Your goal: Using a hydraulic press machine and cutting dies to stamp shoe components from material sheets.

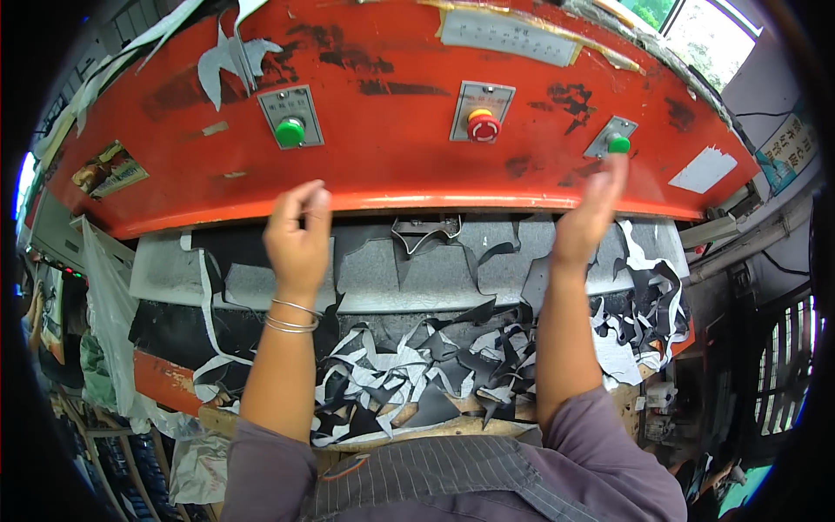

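The right hand (584, 228) is the nearer one to the green button on the right (618, 145) of the red panel (383, 157): its straight fingers lie close together, holding nothing, and point up at the button, overlapping its lower edge; whether they touch it, I cannot tell. The left hand (297, 248) is empty too, its fingers loosely curled with a gap beside the thumb, and the green button on the left (290, 132) sits above it, well apart. Both buttons are round, with no long axis to follow. The red stop button (484, 127) lies between them. Below the panel, a small metal frame (426, 231) lies crosswise between the hands, and scraps (391, 370) heap nearer the body
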Demonstrator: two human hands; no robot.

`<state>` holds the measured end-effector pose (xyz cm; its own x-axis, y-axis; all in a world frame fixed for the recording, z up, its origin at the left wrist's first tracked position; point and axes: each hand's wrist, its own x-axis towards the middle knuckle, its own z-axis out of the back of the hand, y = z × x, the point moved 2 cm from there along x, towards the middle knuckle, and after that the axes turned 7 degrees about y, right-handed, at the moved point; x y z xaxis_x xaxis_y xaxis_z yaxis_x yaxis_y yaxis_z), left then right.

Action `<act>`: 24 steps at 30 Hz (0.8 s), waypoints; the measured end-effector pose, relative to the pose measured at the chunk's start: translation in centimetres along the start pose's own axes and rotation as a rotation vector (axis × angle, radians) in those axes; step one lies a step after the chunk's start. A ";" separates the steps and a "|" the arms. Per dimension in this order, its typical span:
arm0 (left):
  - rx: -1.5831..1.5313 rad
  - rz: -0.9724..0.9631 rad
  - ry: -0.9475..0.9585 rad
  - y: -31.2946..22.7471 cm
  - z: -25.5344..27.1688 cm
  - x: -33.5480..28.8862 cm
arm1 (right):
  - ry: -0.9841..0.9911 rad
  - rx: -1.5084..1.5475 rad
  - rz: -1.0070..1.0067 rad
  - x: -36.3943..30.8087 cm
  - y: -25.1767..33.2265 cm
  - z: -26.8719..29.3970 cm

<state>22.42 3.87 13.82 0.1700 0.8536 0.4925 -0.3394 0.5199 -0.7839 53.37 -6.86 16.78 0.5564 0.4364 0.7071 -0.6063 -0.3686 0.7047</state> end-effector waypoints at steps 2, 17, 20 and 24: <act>0.150 -0.387 -0.309 -2.6 3.6 0.6 | -0.291 -0.082 0.102 3.6 1.7 1.6; 0.250 -0.180 0.975 -5.9 5.8 -23.9 | 1.397 -0.221 0.158 -23.2 13.9 5.7; 0.346 -0.218 0.979 -5.9 5.3 -28.4 | 1.398 -0.291 0.221 -29.4 14.3 6.2; 0.508 -0.234 0.817 -5.9 4.3 -30.9 | 1.302 -0.528 0.218 -31.1 14.2 5.5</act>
<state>15.19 -25.69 4.87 0.8045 0.5917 0.0521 -0.5400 0.7650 -0.3509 30.58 -30.21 5.10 -0.3103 0.9500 0.0338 -0.9093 -0.3070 0.2808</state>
